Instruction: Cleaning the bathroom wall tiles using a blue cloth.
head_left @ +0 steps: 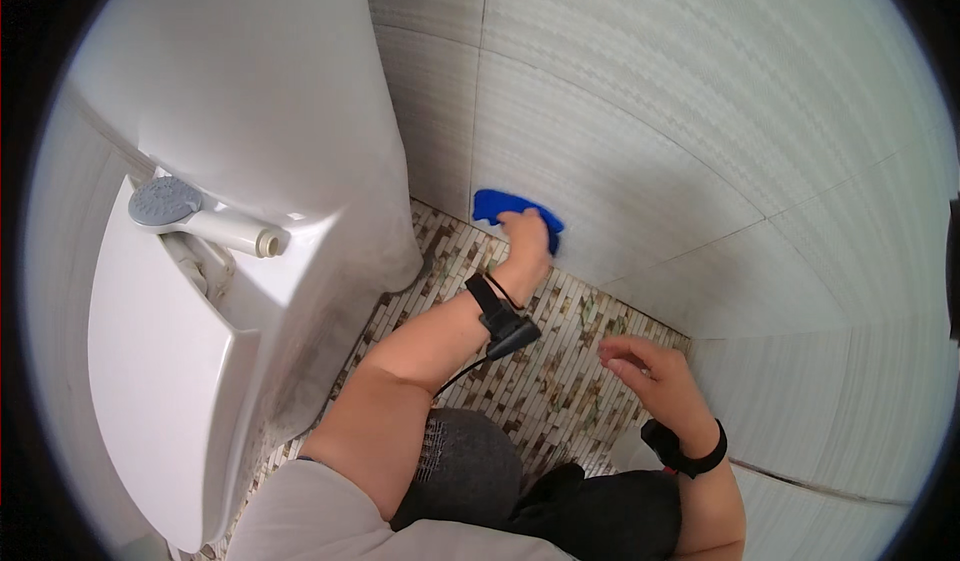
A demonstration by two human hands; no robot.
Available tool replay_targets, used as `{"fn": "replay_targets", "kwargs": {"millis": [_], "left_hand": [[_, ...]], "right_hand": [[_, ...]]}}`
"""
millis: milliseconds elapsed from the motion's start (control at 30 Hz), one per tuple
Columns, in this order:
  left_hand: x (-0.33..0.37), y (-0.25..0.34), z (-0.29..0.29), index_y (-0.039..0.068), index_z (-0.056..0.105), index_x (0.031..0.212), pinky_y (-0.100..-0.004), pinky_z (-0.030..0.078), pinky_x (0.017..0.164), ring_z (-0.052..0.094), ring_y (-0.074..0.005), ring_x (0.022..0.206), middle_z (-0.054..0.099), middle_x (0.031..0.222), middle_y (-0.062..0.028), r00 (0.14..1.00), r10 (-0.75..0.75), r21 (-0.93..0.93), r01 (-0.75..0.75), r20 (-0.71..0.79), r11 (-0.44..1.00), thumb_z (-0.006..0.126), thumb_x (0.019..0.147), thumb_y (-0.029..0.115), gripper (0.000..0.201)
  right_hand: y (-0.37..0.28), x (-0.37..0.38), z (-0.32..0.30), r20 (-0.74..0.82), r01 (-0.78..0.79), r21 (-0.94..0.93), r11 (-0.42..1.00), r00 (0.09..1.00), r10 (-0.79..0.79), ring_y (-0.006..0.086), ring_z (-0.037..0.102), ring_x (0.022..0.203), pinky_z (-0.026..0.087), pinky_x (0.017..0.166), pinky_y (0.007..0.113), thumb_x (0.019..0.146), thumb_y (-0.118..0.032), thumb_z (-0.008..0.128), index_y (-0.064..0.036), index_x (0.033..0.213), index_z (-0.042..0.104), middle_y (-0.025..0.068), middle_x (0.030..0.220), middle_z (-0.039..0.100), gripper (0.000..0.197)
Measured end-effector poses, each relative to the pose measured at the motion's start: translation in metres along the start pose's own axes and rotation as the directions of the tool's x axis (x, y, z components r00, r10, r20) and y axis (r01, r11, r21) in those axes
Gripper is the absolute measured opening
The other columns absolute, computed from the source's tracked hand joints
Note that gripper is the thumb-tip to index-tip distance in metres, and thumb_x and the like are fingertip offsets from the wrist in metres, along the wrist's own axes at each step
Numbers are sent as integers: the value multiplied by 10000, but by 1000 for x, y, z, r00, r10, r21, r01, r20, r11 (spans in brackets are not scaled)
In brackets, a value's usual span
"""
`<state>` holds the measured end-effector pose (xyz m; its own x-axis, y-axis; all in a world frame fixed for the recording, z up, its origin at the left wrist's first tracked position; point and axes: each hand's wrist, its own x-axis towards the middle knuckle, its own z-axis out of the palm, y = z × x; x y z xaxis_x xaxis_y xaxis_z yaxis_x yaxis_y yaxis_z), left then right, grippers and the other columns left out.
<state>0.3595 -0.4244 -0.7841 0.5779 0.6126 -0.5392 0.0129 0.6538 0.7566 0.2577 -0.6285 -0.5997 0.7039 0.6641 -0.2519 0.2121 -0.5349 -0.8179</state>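
My left hand (pixel 527 239) reaches down to the foot of the tiled wall and presses a bright blue cloth (pixel 495 204) against it. Its fingers are closed on the cloth, which spreads out on both sides of them. My right hand (pixel 645 371) hangs in the air above the floor, near the right-hand wall. Nothing is in it; the fingers are loosely bent with the thumb apart. A black strap with a small device circles each wrist.
A large white glossy fixture (pixel 270 71) fills the left side. A shower head (pixel 200 219) with a grey face and no hose lies on it, beside a curved white panel (pixel 150 361). Light grey tiles (pixel 640 151) cover the walls; the floor (pixel 540 381) is brown-and-white mosaic.
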Motion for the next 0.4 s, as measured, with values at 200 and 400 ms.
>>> {"fn": "replay_targets", "kwargs": {"millis": [200, 400], "left_hand": [[-90, 30, 40, 0, 206, 1291, -375, 352, 925, 432, -201, 1032, 423, 1126, -119, 932, 211, 57, -238, 296, 970, 395, 894, 90, 450], [-31, -25, 19, 19, 289, 1209, -304, 346, 913, 413, -193, 996, 413, 1103, -116, 988, 15, 228, -50, 152, 972, 463, 845, 87, 409]], "right_hand": [[7, -1, -5, -25, 1, 18, 1000, 1000, 0, 156, 633, 882, 495, 785, 279, 879, -63, 573, -6, 1093, 588, 92, 925, 658, 222], [13, 0, -7, -40, 35, 48, 998, 999, -33, 207, 633, 861, 490, 733, 304, 873, -101, 587, -35, 1119, 581, 121, 940, 652, 255]]}}
